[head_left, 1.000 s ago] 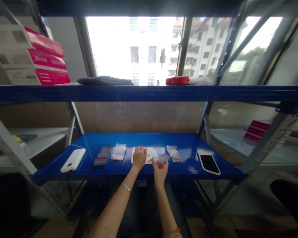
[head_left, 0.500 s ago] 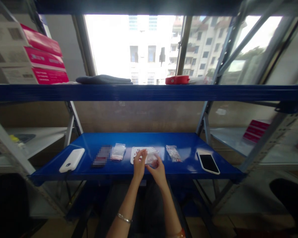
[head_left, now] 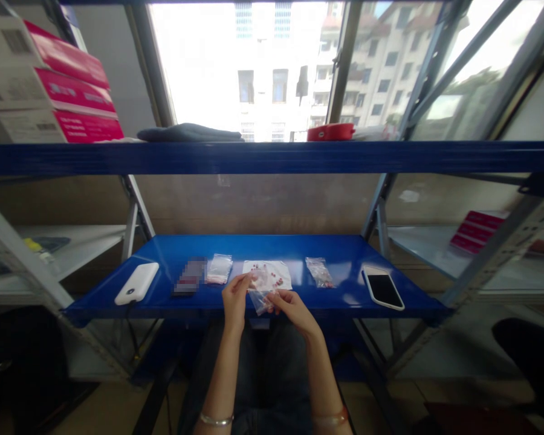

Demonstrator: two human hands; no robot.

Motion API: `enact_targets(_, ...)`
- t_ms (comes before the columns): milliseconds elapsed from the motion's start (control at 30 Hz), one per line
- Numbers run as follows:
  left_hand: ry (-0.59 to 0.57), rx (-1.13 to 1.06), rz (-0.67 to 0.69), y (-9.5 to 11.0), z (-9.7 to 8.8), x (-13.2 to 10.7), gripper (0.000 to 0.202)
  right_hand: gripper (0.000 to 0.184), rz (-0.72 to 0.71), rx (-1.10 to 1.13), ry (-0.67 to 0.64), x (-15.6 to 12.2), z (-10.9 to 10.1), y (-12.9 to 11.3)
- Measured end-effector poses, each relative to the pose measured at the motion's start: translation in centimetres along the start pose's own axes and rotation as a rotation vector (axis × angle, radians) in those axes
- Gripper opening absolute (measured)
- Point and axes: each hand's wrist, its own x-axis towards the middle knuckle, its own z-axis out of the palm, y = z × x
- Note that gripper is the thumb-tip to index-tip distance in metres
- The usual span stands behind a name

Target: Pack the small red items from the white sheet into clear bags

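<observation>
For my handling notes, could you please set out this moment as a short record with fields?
Left hand: pinches a clear plastic bag
Right hand: fingers on the same bag, from the other side
Things: white sheet with small red pieces, just beyond the hands
Rest: blue steel shelf bearing two small clear bags, a white power bank and a smartphone

Left hand [head_left: 234, 305] and right hand [head_left: 294, 309] pinching a clear plastic bag [head_left: 261, 297] right over a white sheet [head_left: 272, 267] dotted with small red pieces [head_left: 278, 281], up near the front edge of the blue shelf [head_left: 254, 248]
</observation>
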Motion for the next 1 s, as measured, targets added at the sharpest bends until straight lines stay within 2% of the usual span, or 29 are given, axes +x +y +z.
enact_targets(133, 0.022, -0.053, -0.023, 0.5, -0.2, -0.1, 0.029, 0.034, 0.012, -0.014, -0.039, -0.1, 0.2, -0.3)
enact_targets(233, -0.029, -0.03, -0.052, 1.1, -0.4, 0.0, 0.038, 0.032, 0.0, -0.014, 0.048, 0.2, 0.5, -0.1)
enact_targets(367, -0.212, 0.125, -0.123, 1.2, -1.0, 0.1, 0.039, 0.031, -0.01, 0.023, 0.252, 0.8, 0.4, 0.3)
enact_targets(433, -0.34, 0.197, -0.142, 0.8, -1.2, 0.1, 0.032, 0.033, -0.002, 0.049, 0.301, 1.0, 0.3, 0.3)
enact_targets(500, -0.405, 0.214, -0.134, 0.4, -1.2, 0.0, 0.027, 0.034, 0.004, 0.061, 0.334, 1.0, 0.2, 0.1)
enact_targets(767, -0.313, 0.227, -0.058, -0.2, -1.4, 0.3, 0.025, 0.035, 0.011, 0.058, 0.331, 0.6, -0.4, 0.2)
enact_targets(1000, -0.403, 0.249, -0.066, -0.2, -1.7, 0.3, 0.027, 0.035, -0.014, 0.003, 0.455, 0.6, -0.3, 0.0)
